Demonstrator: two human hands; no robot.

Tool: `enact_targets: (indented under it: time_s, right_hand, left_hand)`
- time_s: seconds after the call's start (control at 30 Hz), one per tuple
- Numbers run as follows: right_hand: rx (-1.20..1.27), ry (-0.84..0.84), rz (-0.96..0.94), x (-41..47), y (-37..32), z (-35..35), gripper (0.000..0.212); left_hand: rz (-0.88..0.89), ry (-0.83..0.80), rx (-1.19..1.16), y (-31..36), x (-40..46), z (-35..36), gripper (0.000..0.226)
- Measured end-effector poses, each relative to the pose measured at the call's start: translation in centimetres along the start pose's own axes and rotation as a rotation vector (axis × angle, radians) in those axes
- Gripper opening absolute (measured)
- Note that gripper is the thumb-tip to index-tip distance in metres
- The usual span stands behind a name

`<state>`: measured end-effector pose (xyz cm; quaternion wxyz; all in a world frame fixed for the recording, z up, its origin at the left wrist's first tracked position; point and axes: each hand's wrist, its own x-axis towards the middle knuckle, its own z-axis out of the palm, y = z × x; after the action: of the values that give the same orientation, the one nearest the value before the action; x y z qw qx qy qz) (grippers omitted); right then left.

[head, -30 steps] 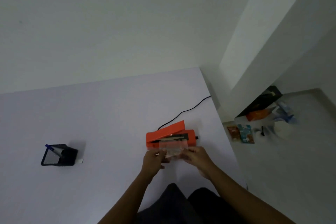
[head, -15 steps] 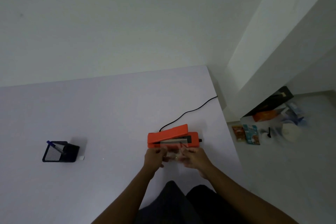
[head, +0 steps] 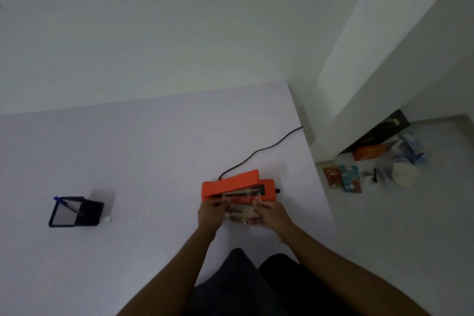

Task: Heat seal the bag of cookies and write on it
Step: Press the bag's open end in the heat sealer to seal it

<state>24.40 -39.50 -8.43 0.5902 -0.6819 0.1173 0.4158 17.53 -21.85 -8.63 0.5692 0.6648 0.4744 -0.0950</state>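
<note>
An orange heat sealer [head: 237, 183] sits on the white table [head: 143, 161], its lid raised a little. A clear bag of cookies [head: 239, 209] is held between both hands, its open top edge lying in the sealer's jaw. My left hand [head: 211, 214] pinches the bag's left side and my right hand [head: 269, 214] grips its right side. A blue pen [head: 67, 205] stands in a black mesh holder [head: 74, 211] at the far left of the table.
A black power cord [head: 261, 150] runs from the sealer to the table's right edge. On the floor to the right lie snack packets [head: 343, 177], a box and bags. My dark-clothed knees [head: 256, 279] are under the table's near edge.
Both hands have kept hold of the bag and pushed its top edge further into the sealer's jaw. The camera has tilted slightly.
</note>
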Motion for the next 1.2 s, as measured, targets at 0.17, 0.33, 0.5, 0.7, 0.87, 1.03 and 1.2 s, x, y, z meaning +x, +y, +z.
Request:
enact_targets:
  time_s: [0.17, 0.33, 0.5, 0.7, 0.87, 1.03, 1.2]
  right_hand:
    - [-0.035, 0.021, -0.014, 0.7, 0.5, -0.1, 0.034]
    - [-0.024, 0.050, 0.016, 1.1, 0.8, -0.2, 0.036]
    - [-0.045, 0.099, 0.052, 1.0, 0.7, -0.1, 0.038]
    - [-0.030, 0.110, 0.068, 1.1, 0.7, 0.0, 0.039]
    - [-0.030, 0.123, 0.077, 0.9, 0.4, 0.2, 0.036]
    - [-0.059, 0.120, 0.097, 1.1, 0.3, 0.2, 0.035]
    - [-0.050, 0.125, 0.111, 1.1, 0.5, 0.1, 0.036]
  left_hand:
    - [-0.039, -0.013, -0.065, 0.4, -0.2, -0.1, 0.012]
    - [-0.048, -0.014, -0.113, 0.6, -0.5, 0.0, 0.012]
    - [-0.059, -0.011, -0.141, 0.4, -0.6, 0.0, 0.006]
    - [-0.049, -0.012, -0.147, 0.6, -0.8, 0.0, 0.010]
    - [-0.030, -0.008, -0.166, 0.5, -0.8, 0.0, 0.015]
    - [-0.054, 0.035, -0.182, 0.8, -0.6, 0.0, 0.013]
    - [-0.062, 0.080, -0.113, 0.6, -0.4, 0.4, 0.017]
